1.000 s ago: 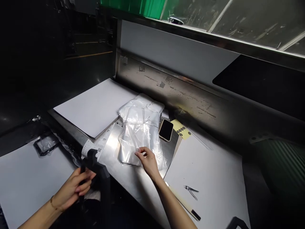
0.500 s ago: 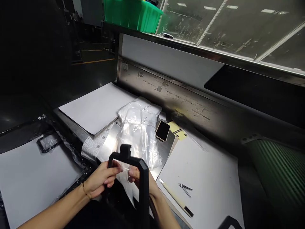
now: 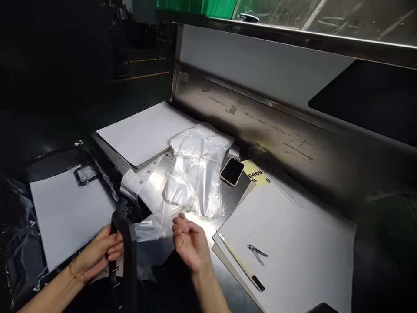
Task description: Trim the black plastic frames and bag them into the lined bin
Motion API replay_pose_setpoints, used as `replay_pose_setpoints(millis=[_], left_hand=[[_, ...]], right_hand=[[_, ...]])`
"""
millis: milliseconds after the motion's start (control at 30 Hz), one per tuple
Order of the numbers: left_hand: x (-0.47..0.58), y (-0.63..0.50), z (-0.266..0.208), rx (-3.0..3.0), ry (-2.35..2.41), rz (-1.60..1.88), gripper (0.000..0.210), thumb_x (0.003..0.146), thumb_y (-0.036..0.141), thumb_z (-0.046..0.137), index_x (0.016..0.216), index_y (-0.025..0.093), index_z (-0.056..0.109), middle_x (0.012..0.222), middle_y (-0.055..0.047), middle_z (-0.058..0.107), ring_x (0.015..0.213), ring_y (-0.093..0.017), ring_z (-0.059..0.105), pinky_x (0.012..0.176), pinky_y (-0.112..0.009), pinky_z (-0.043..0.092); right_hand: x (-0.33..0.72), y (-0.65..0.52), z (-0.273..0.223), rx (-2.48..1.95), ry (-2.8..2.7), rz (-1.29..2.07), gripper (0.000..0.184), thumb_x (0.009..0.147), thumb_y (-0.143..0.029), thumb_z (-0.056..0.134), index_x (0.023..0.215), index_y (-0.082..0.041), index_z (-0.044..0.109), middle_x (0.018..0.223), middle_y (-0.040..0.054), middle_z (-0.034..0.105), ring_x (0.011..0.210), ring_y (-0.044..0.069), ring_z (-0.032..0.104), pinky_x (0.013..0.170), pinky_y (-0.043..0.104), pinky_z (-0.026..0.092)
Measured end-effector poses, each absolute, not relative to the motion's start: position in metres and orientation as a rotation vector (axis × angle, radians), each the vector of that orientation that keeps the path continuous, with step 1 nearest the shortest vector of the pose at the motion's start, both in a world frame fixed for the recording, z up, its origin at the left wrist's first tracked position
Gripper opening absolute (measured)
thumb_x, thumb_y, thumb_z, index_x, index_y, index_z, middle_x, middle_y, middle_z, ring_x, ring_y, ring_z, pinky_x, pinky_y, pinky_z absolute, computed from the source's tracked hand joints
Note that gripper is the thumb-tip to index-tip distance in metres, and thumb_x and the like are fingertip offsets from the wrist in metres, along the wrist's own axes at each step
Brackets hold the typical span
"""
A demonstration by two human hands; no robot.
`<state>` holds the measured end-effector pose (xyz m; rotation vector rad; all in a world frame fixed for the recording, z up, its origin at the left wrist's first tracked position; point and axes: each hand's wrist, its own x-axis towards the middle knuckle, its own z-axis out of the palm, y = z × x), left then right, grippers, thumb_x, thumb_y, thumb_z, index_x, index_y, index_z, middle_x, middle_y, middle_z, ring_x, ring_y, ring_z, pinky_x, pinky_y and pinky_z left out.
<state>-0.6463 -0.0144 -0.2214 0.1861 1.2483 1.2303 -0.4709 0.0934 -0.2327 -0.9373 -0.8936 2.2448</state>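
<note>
My left hand is closed around one side of a black rectangular frame, which stands tilted and is seen nearly edge-on. A thin clear plastic bag spreads from beside the frame toward my right hand. That hand is palm up with its fingers curled in at the bag's edge, and seems to grip it; the exact hold is blurred. Just beyond lies a tied bundle of clear plastic bags. To the right, a cream-handled craft knife and small metal nippers rest on a large white sheet.
A phone and a yellow label sheet lie right of the bundle. White sheets are stacked at the back left. Another black frame lies on a white sheet at left. A metal ledge bounds the back.
The black frame has moved left with my left hand and turned edge-on. My hands have drawn apart, with the plastic bag spread between them. The view has shifted slightly.
</note>
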Motion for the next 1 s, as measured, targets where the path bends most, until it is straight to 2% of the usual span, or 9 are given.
replay_pose_setpoints(millis=[133, 267, 367, 467, 533, 667, 767, 867, 1000], left_hand=[[-0.663, -0.028, -0.22, 0.165, 1.281, 1.294, 0.022, 0.062, 0.026, 0.069, 0.062, 0.014, 0.051, 0.046, 0.009, 0.028, 0.04, -0.001, 0.02, 0.036, -0.012, 0.021], [-0.673, -0.041, -0.224, 0.167, 1.261, 1.309, 0.026, 0.063, 0.028, 0.069, 0.055, 0.013, 0.049, 0.042, 0.01, 0.027, 0.039, -0.001, 0.018, 0.036, -0.012, 0.019], [-0.683, -0.052, -0.226, 0.156, 1.23, 1.302, 0.022, 0.066, 0.027, 0.066, 0.057, 0.012, 0.051, 0.041, 0.009, 0.028, 0.038, -0.001, 0.019, 0.036, -0.014, 0.019], [-0.701, -0.065, -0.227, 0.124, 1.212, 1.33, 0.018, 0.064, 0.022, 0.068, 0.061, 0.012, 0.053, 0.045, 0.008, 0.031, 0.039, -0.001, 0.021, 0.037, -0.014, 0.019], [-0.717, -0.074, -0.227, 0.106, 1.205, 1.361, 0.017, 0.063, 0.021, 0.069, 0.063, 0.012, 0.053, 0.047, 0.009, 0.031, 0.04, -0.001, 0.021, 0.037, -0.014, 0.019], [-0.749, -0.088, -0.232, 0.091, 1.186, 1.408, 0.015, 0.066, 0.02, 0.066, 0.066, 0.013, 0.053, 0.05, 0.009, 0.03, 0.042, -0.001, 0.022, 0.039, -0.013, 0.021], [-0.765, -0.093, -0.238, 0.084, 1.16, 1.395, 0.016, 0.066, 0.019, 0.066, 0.064, 0.013, 0.051, 0.048, 0.009, 0.029, 0.043, -0.001, 0.022, 0.039, -0.013, 0.02], [-0.773, -0.093, -0.244, 0.081, 1.129, 1.352, 0.018, 0.064, 0.02, 0.068, 0.063, 0.013, 0.051, 0.046, 0.01, 0.03, 0.041, -0.001, 0.021, 0.038, -0.014, 0.019], [-0.778, -0.089, -0.251, 0.079, 1.093, 1.286, 0.02, 0.063, 0.022, 0.068, 0.064, 0.014, 0.05, 0.045, 0.01, 0.03, 0.04, -0.001, 0.022, 0.038, -0.014, 0.02]], right_hand=[[-0.482, 0.078, -0.231, -0.9, -1.085, 2.299, 0.026, 0.07, -0.042, 0.05, 0.065, -0.018, 0.044, 0.054, -0.0066, 0.041, 0.041, 0.004, 0.034, 0.045, 0.021, 0.031], [-0.511, 0.048, -0.222, -0.871, -1.505, 2.301, 0.022, 0.063, -0.034, 0.064, 0.056, -0.015, 0.054, 0.048, -0.0043, 0.046, 0.045, 0.007, 0.04, 0.044, 0.021, 0.029], [-0.543, 0.031, -0.216, -0.875, -1.69, 2.14, 0.02, 0.054, -0.025, 0.071, 0.071, -0.018, 0.061, 0.061, -0.0042, 0.054, 0.058, 0.011, 0.048, 0.052, 0.022, 0.036], [-0.576, 0.019, -0.221, -0.862, -1.781, 2.011, 0.026, 0.064, -0.027, 0.066, 0.09, -0.022, 0.059, 0.084, -0.0001, 0.06, 0.079, 0.017, 0.055, 0.068, 0.027, 0.042], [-0.594, 0.012, -0.229, -0.9, -1.818, 1.915, 0.026, 0.07, -0.029, 0.061, 0.094, -0.021, 0.056, 0.09, 0.0027, 0.059, 0.083, 0.019, 0.055, 0.074, 0.03, 0.042], [-0.611, -0.004, -0.245, -1.051, -1.831, 1.64, 0.024, 0.072, -0.031, 0.057, 0.093, -0.021, 0.05, 0.09, 0.0047, 0.053, 0.084, 0.02, 0.051, 0.076, 0.035, 0.041], [-0.615, -0.015, -0.25, -1.08, -1.846, 1.549, 0.013, 0.072, -0.035, 0.055, 0.074, -0.021, 0.054, 0.077, 0.0024, 0.051, 0.076, 0.019, 0.049, 0.066, 0.033, 0.041], [-0.621, -0.022, -0.251, -1.072, -1.851, 1.553, 0.019, 0.07, -0.037, 0.057, 0.06, -0.021, 0.057, 0.067, 0.0015, 0.05, 0.066, 0.017, 0.048, 0.06, 0.031, 0.04], [-0.632, -0.024, -0.253, -1.049, -1.786, 1.635, 0.016, 0.067, -0.034, 0.063, 0.077, -0.022, 0.063, 0.076, 0.0022, 0.054, 0.069, 0.016, 0.049, 0.065, 0.032, 0.04]])
